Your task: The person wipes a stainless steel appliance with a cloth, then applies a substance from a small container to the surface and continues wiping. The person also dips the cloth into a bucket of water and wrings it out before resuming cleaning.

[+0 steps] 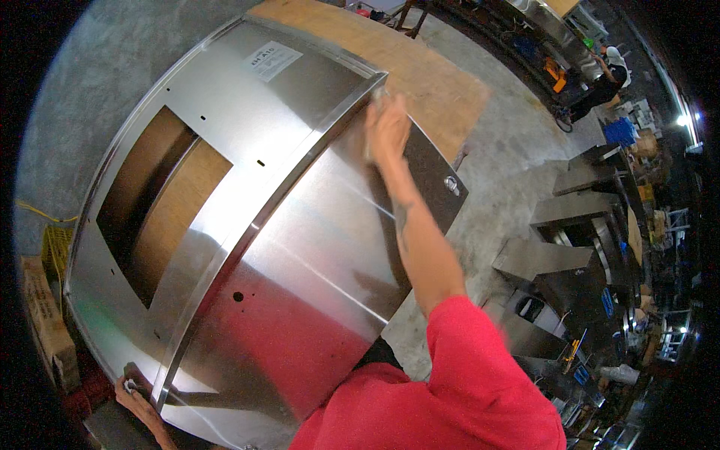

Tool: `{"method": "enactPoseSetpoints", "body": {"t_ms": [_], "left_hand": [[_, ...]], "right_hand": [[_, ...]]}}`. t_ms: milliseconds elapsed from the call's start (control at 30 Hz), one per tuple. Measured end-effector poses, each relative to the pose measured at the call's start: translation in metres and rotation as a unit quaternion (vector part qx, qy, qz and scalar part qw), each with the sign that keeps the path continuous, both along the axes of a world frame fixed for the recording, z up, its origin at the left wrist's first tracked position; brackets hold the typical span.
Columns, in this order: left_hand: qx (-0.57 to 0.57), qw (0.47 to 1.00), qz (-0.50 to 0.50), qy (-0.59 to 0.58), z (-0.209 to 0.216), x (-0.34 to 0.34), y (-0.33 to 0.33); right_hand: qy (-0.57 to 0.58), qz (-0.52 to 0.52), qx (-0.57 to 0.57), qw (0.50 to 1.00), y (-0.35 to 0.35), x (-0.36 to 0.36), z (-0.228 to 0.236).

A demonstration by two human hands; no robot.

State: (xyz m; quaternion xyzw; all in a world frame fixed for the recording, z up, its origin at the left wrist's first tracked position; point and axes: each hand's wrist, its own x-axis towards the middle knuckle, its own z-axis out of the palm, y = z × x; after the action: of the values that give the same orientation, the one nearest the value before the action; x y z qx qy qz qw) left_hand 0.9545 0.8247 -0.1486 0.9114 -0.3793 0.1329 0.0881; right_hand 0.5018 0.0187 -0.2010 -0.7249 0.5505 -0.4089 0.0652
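Note:
A large box-like housing of brushed stainless steel lies in front of me, with a rectangular cutout in its left face and several small holes. My right hand is at the far end of the raised seam, smeared a little by motion. Pale material that looks like a cloth shows along its edge, pressed against the steel. At the near left corner my left hand bends its fingers by the housing's edge. Something small and whitish shows at those fingers, too small to name.
A brown board lies under the housing. A dark end panel with a round lock juts out at the right. Bent steel parts stand on the concrete floor farther right. A yellow crate is at left; another person works far right.

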Motion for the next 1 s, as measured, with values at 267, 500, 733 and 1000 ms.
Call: {"method": "enactPoseSetpoints", "body": {"t_ms": [267, 500, 733, 1000], "left_hand": [[0.007, 1.000, -0.011, -0.003, -0.003, 0.003, 0.002], [0.017, 1.000, -0.002, -0.022, 0.000, 0.000, 0.029], [-0.005, 1.000, 0.004, 0.008, 0.002, -0.007, -0.015], [-0.043, 0.999, -0.006, -0.006, -0.010, -0.012, -0.002]], "right_hand": [[-0.024, -0.006, 0.002, 1.000, -0.013, -0.010, 0.015], [-0.020, 0.066, 0.025, 0.997, 0.038, 0.016, 0.011], [-0.011, -0.041, -0.003, 0.999, -0.024, -0.011, 0.012], [-0.205, 0.122, 0.140, 0.961, 0.158, -0.009, 0.031]]}}
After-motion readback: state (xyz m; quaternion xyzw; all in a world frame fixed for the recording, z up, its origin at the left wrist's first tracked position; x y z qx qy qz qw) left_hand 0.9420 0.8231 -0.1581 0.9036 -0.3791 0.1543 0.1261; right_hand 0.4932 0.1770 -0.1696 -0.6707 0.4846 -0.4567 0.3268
